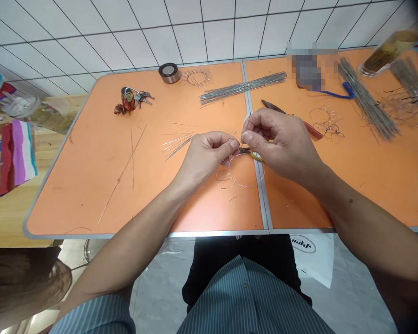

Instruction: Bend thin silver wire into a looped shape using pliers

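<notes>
Over the middle of the orange table my left hand (pixel 211 150) is closed, thumb and forefinger pinching the edge of a thin wire ring (pixel 245 186). The ring hangs below the fingertips, with loose wire ends curling off its left side. My right hand (pixel 282 139) is pinched close beside it on a thin wire (pixel 250 119), whose end sticks up above the fingers. Small pliers with a yellow handle (pixel 257 158) lie beneath my hands, partly hidden by the right one. Larger pliers with red handles (pixel 314 131) rest behind my right hand.
Cut wires (pixel 177 144) lie left of my hands. Farther back are keys (pixel 139 97), a tape roll (pixel 169 73), another wire ring (pixel 197 77) and a wire bundle (pixel 244 87). To the right are more bundles (pixel 367 99), tangled wire loops (pixel 327 123) and a drink cup (pixel 386 53).
</notes>
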Available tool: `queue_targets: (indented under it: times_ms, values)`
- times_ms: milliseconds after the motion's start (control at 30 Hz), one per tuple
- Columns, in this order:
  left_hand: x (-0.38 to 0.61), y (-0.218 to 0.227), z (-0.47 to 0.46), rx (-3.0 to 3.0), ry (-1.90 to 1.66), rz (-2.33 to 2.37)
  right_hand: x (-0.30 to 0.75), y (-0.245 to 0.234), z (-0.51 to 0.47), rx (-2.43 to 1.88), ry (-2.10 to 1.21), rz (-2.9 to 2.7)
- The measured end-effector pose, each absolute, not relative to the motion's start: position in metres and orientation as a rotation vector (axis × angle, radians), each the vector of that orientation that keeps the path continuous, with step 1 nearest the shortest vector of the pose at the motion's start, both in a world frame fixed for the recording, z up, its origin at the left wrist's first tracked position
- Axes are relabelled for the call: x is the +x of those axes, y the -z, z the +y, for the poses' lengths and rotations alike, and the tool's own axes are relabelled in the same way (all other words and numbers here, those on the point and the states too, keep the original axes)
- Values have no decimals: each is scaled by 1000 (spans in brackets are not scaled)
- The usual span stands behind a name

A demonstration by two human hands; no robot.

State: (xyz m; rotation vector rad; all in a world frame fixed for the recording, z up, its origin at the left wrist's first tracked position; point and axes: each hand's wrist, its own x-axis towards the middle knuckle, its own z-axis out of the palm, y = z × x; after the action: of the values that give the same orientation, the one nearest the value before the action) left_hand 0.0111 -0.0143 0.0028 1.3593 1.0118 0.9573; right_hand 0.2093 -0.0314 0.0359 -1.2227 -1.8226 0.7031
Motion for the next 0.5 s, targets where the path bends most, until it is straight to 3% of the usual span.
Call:
queue_targets:
  times_ms: [233,500]
  values:
    - [11,-6,-14,1346,-987,1032,214,-42,-29,-1178,-720,-1644]
    - [9,-5,-12,1320,-1070,1042,219,-19,-22,-1397,-819,-1925]
